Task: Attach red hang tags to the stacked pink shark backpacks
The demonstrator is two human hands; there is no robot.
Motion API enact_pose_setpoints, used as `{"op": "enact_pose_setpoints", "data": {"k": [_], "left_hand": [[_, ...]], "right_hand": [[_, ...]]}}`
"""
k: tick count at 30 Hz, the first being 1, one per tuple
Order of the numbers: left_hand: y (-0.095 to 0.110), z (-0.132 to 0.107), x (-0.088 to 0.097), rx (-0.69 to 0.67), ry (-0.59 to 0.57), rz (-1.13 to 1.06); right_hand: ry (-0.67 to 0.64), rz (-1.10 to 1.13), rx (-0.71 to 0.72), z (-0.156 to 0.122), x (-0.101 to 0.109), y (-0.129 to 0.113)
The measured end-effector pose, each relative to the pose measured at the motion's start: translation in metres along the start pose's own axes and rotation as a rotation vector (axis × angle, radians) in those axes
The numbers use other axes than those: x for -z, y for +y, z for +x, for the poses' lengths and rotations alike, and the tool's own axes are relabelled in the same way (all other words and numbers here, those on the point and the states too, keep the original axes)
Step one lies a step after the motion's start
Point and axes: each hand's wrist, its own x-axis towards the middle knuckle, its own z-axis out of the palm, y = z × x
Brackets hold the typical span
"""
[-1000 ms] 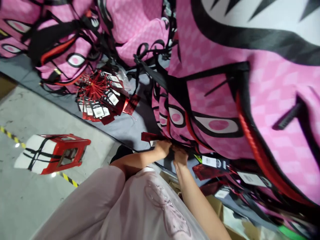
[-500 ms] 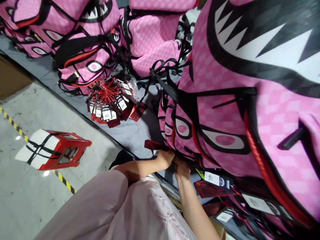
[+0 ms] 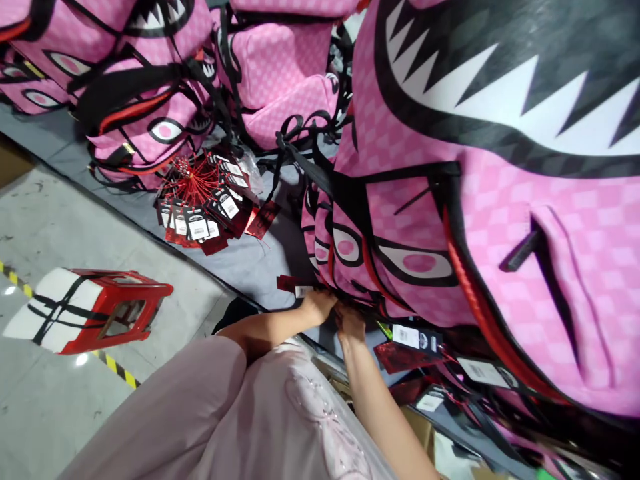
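My left hand (image 3: 319,307) is at the lower edge of a pink checkered backpack (image 3: 350,243) with printed eyes, its fingers curled and closed. What they hold, if anything, is hidden. Close beside it, my right hand (image 3: 351,323) is also closed against the same edge, fingertips out of sight under the bag. A dark red hang tag (image 3: 289,284) with a white label sticks out just beyond my left hand. To the right of my right hand, a black tag with a white barcode label (image 3: 406,336) hangs over a shiny red tag (image 3: 403,359).
A bundle of red-stringed hang tags (image 3: 197,210) lies on the grey-covered table (image 3: 240,267). More pink backpacks (image 3: 285,73) stand behind it. A large shark-mouth backpack (image 3: 500,220) fills the right. On the floor is a red stool (image 3: 125,310) with a strapped white top.
The view has shifted slightly, so the bags and tags appear farther left. Both hands stay together at the backpack's lower edge.
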Motion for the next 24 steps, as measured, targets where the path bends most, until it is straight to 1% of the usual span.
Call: {"op": "enact_pose_setpoints", "data": {"k": [4,8,11,16,18,21,24], "left_hand": [[-0.001,-0.002,-0.002,-0.020,0.023,-0.032],[-0.003,-0.002,-0.006,-0.011,0.047,-0.062],[-0.007,-0.006,-0.010,-0.021,0.086,-0.092],[-0.016,-0.017,-0.013,-0.101,0.171,-0.118],[-0.018,-0.018,-0.013,-0.085,0.199,-0.120],[-0.018,-0.015,-0.012,-0.012,0.170,-0.157],[-0.015,-0.010,-0.011,0.009,0.137,-0.198]], "right_hand": [[0.023,-0.026,-0.023,-0.004,-0.004,-0.004],[0.012,-0.059,-0.062,-0.007,-0.005,-0.006],[-0.011,-0.074,-0.097,-0.007,-0.005,-0.008],[-0.041,-0.084,-0.155,-0.006,-0.004,-0.012],[-0.044,-0.093,-0.179,-0.006,-0.002,-0.013],[-0.040,-0.108,-0.200,-0.005,-0.001,-0.014],[-0.048,-0.123,-0.203,-0.003,0.000,-0.014]]}}
